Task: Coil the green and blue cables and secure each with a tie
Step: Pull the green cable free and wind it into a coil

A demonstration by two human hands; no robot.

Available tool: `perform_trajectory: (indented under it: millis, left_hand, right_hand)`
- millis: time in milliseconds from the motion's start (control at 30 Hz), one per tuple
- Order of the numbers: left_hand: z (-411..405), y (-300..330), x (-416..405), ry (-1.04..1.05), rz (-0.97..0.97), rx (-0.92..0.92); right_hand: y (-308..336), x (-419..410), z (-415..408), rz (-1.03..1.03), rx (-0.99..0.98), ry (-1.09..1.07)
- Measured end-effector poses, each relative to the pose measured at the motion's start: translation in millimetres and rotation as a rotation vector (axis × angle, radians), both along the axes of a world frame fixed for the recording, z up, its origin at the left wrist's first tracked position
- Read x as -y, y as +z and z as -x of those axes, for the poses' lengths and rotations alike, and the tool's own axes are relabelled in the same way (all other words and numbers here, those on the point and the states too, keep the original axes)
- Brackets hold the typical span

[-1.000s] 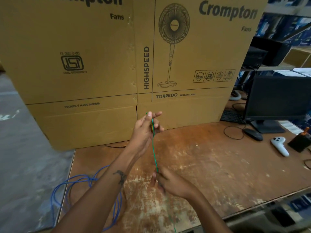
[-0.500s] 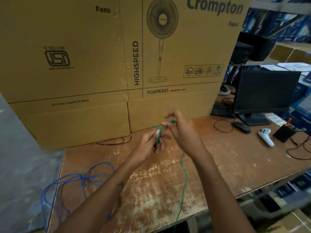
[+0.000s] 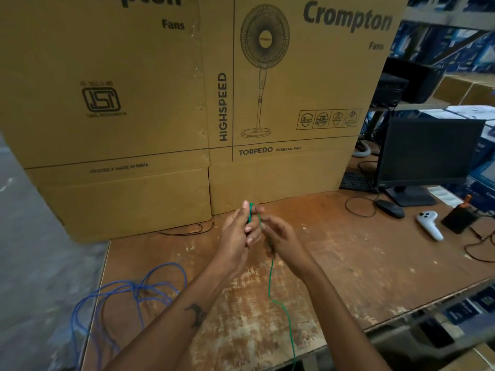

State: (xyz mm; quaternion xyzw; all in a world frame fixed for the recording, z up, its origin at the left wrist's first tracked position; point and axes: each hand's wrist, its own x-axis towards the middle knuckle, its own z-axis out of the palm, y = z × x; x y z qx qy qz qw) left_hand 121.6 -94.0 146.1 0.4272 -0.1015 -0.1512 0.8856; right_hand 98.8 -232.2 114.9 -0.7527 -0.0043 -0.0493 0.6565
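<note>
Both hands are up above the middle of the wooden table (image 3: 348,277), close together. The left hand (image 3: 235,236) holds the green cable (image 3: 270,277) with its fingers curled round a small loop of it. The top of the loop pokes out above the fingers. The right hand (image 3: 284,238) is just beside the left hand and touches it. Its fingers are bent, and the cable runs along by them, but I cannot tell if they pinch the cable.

From the hands the green cable hangs down, bends a little, and goes past the near edge of the table, out of the bottom of the picture.

The blue cable (image 3: 128,295) lies in loose loops at the left corner of the table. Some of it hangs over the left edge, above the grey floor (image 3: 40,263). It is well apart from the hands.

Big cardboard boxes (image 3: 160,103) stand along the back of the table like a wall. Two thin black ties (image 3: 187,230) lie on the table just in front of the boxes, near the hands.

On the right side sit a black monitor (image 3: 426,151), a keyboard (image 3: 356,182), a black mouse (image 3: 391,208), a white controller (image 3: 430,224) and a small black box (image 3: 459,220). The bare wood between the hands and these things is wide. The right edge of the table slants toward the near side.
</note>
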Motion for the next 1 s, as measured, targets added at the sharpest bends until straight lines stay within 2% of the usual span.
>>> perform_trajectory:
  millis: [133, 300, 367, 433, 533, 600, 667, 733, 800, 900, 1000]
  left_hand:
    - [-14.7, 9.0, -6.2, 0.029, 0.054, -0.072]
    - [-40.2, 11.2, -4.5, 0.241, -0.042, 0.024]
    - [-51.8, 2.9, -3.3, 0.337, -0.178, 0.113]
    - [-59.5, -7.7, -5.3, 0.353, -0.363, 0.224]
    - [-56.1, -22.4, -11.1, 0.199, -0.579, 0.368]
    - [-46.6, -28.7, -14.6, 0.101, -0.706, 0.477]
    - [-37.0, -33.8, -15.3, 0.014, -0.758, 0.548]
    - [-28.9, -37.4, -13.5, -0.066, -0.713, 0.552]
    - [-23.2, -39.1, -7.8, -0.042, -0.620, 0.487]
    - [-16.7, -29.8, -1.3, 0.057, -0.454, 0.290]
    - [-14.3, -11.4, -1.5, -0.014, -0.107, -0.033]
  right_hand:
    - [-25.5, -18.1, 37.8, 0.268, -0.137, 0.205]
    - [-25.3, -29.2, 73.1, 0.492, -0.348, 0.384]
    - [-18.8, -26.6, 77.9, 0.559, -0.365, 0.409]
    - [-2.1, -25.4, 79.1, 0.575, -0.322, 0.318]
    - [40.1, -16.9, 74.4, 0.751, -0.012, -0.005]
    - [68.0, -10.1, 66.8, 0.693, 0.145, -0.115]
    - [88.9, -4.9, 47.2, 0.662, 0.223, -0.158]
    - [104.9, 2.0, 24.2, 0.720, 0.311, -0.191]
    - [115.6, 13.2, 6.0, 0.819, 0.334, -0.183]
    - [113.0, 26.1, -4.8, 0.989, 0.248, -0.161]
    - [94.6, 24.6, 0.3, 1.194, 0.104, -0.180]
